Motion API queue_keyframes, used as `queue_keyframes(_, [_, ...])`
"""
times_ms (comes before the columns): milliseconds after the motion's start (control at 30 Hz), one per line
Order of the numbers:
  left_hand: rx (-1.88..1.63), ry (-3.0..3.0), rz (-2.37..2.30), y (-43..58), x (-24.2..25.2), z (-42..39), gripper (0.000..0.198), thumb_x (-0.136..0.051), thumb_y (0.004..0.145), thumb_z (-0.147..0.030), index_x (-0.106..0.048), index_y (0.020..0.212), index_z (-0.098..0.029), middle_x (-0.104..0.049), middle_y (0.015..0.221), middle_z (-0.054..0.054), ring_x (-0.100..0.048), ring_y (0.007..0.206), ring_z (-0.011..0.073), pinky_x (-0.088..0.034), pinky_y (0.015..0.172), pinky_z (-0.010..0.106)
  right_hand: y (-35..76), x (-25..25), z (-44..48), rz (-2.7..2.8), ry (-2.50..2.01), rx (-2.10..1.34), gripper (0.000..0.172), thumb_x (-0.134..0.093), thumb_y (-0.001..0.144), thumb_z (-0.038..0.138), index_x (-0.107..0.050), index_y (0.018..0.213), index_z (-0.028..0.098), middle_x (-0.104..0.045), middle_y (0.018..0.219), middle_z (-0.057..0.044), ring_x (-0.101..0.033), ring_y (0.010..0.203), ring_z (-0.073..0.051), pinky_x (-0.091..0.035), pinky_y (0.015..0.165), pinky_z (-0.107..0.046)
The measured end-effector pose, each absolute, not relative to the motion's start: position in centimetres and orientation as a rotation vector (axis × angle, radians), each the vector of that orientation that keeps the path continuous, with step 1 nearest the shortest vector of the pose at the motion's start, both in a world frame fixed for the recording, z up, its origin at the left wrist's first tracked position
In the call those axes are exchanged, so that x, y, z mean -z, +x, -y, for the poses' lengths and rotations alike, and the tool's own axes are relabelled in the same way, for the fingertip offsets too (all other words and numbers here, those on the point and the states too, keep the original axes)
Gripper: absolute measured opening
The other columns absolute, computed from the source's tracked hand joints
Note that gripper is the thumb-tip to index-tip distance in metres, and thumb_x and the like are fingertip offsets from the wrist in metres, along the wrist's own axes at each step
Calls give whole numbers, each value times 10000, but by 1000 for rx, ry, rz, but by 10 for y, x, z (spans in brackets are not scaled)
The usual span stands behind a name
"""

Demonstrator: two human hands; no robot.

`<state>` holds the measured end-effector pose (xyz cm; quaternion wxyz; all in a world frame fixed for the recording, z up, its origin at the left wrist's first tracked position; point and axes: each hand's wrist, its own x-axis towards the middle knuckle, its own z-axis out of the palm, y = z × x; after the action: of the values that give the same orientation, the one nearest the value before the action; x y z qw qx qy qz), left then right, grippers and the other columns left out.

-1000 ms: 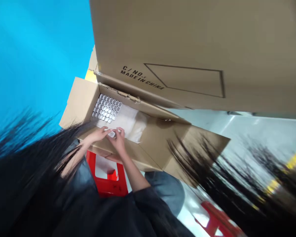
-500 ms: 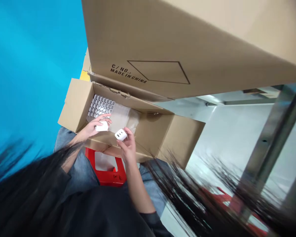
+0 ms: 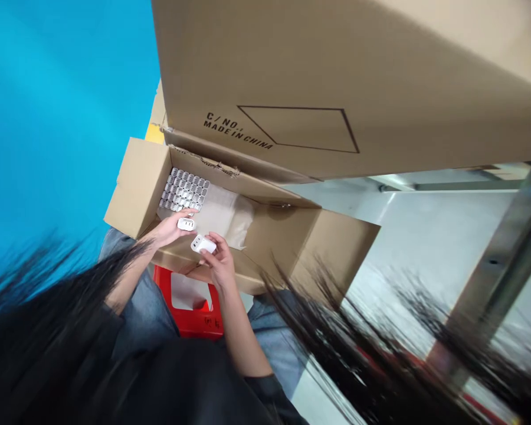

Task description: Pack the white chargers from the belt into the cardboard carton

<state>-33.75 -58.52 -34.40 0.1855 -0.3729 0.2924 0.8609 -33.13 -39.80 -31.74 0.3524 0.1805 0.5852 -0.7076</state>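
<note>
Over an open cardboard box (image 3: 287, 239), each of my hands grips a white charger. My left hand (image 3: 170, 229) is closed on one charger (image 3: 186, 224), its face with small slots turned up toward me. A little to the right and lower, my right hand (image 3: 221, 262) pinches a second charger (image 3: 203, 243), whose ports point to the left. The two chargers are close but apart. Inside the box, rows of similar chargers (image 3: 183, 189) stand packed in the far left corner, beside a whitish sheet (image 3: 221, 209) on the bottom.
A large carton (image 3: 301, 71) printed "MADE IN CHINA" rises right behind the box. Below the box's near side is a red plastic stool (image 3: 194, 327) between my knees. A metal post (image 3: 482, 283) stands at the right. Strands of hair hang across the lower view.
Both chargers have turned in my hands: the left one now shows its slotted face, and the right one's ports have swung leftward. My right hand has moved left, closer to the left one.
</note>
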Motion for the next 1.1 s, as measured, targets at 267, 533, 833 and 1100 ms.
queue_keyframes(267, [-2364, -991, -1127, -333, 355, 576, 419, -722, 793, -452, -704, 1069, -137, -640, 907, 48, -583, 773, 123, -458, 661, 211, -327, 313, 414, -2119, -112, 1598, 498, -626, 817, 233, -528, 1304, 270, -513, 1308, -89, -606, 962, -174, -574, 775, -304])
queue_keyframes(533, [-2400, -979, -1235, -330, 360, 576, 496, -764, 735, -509, -714, 1075, -152, -667, 907, 42, -602, 810, 132, -469, 756, 247, -326, 336, 423, -2071, 442, 1642, 476, -698, 716, 287, -564, 1161, 189, -545, 1205, -81, -606, 896, -153, -548, 796, -311])
queue_keyframes(833, [-2208, -694, -1921, -323, 360, 559, 450, -718, 778, -459, -676, 1141, -197, -497, 1263, 100, -500, 1234, 247, -502, 952, 330, -327, 322, 455, -1282, 1047, 2134, 517, -722, 688, 296, -520, 1157, 215, -644, 999, -21, -629, 976, -141, -518, 946, -340])
queue_keyframes(1100, [-1442, -336, -2123, -305, 369, 547, 537, -518, 929, -378, -471, 1420, -168, -383, 1514, 162, -322, 1437, 268, -293, 1182, 413, -334, 404, 413, -1765, 927, 1639, 485, -628, 633, 223, -532, 1107, 184, -606, 1060, -43, -597, 834, -142, -491, 765, -270])
